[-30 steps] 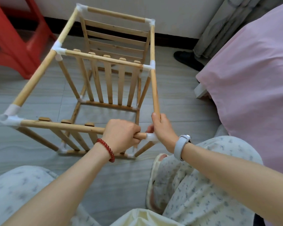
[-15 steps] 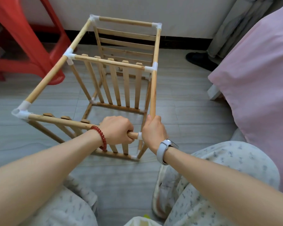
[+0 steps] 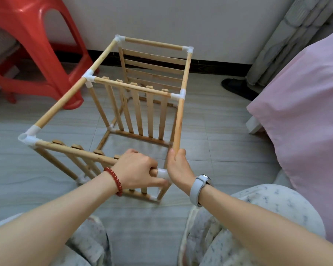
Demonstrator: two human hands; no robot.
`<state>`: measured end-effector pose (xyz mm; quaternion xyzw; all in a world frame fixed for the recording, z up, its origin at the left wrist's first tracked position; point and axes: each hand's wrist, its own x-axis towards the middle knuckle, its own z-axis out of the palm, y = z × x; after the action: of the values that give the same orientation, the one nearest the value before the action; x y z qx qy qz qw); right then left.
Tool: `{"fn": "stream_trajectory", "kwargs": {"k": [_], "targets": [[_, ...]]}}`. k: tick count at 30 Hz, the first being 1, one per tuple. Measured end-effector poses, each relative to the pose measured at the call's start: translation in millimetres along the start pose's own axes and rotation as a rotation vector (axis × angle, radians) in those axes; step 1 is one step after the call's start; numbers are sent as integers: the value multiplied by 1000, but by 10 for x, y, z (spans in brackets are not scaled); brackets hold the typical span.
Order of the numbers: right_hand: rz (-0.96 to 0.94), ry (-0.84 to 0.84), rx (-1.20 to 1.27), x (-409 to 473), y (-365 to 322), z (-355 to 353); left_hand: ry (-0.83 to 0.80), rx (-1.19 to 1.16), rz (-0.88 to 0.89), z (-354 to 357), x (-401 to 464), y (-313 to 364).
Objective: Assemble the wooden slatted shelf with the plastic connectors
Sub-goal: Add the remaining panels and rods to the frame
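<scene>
Wooden slatted shelf point(image 3: 142, 104) is lying on its side on the grey floor point(image 3: 210, 135), its open frame facing the camera, directly in front of the person's knees. White plastic connectors are joining the rods at each corner; one at the near left corner point(image 3: 28, 139), one at mid left point(image 3: 89, 78), one at mid right point(image 3: 178, 96).

Left hand point(image 3: 136, 170) is curling its grip round the near top rod point(image 3: 75, 150), fingers wrapped over the wood, right beside the near right connector point(image 3: 162, 173). A red bead bracelet point(image 3: 114, 180) is sitting on that wrist.

Right hand point(image 3: 178, 167) is wrapping its grip round the lower end of the right side rod point(image 3: 179, 121), thumb lying along the wood, just at the same connector. A grey wristband point(image 3: 197, 189) is showing on that wrist.

Red plastic stool point(image 3: 37, 54) is standing to the far left by the wall. Pink bedcover point(image 3: 306, 112) is filling the right edge. A dark slipper point(image 3: 236, 88) is lying near the curtain point(image 3: 288, 35).
</scene>
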<state>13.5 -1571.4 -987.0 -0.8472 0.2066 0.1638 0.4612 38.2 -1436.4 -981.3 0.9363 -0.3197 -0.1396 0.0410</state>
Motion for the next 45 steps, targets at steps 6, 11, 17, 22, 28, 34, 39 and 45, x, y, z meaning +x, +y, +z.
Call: {"fn": "stream_trajectory", "kwargs": {"k": [6, 11, 17, 22, 28, 34, 39, 45], "targets": [[176, -184, 220, 258, -144, -354, 155, -9, -15, 31, -36, 39], [-54, 10, 117, 267, -127, -404, 107, -61, 25, -3, -57, 22], [-465, 18, -450, 16, 86, -262, -33, -149, -6, -83, -41, -65], [-741, 115, -688, -35, 274, -287, -42, -145, 18, -60, -33, -104], [-689, -30, -775, -42, 192, -123, -43, -164, 15, -77, -58, -138], [-688, -25, -812, -51, 162, -71, -142, -203, -27, -128, -70, -145], [-689, -98, -556, 9, 245, -43, -270, -255, -51, -219, -28, -154], [-621, -173, -9, 56, 300, 20, -601, -458, -156, -418, 103, -150]]}}
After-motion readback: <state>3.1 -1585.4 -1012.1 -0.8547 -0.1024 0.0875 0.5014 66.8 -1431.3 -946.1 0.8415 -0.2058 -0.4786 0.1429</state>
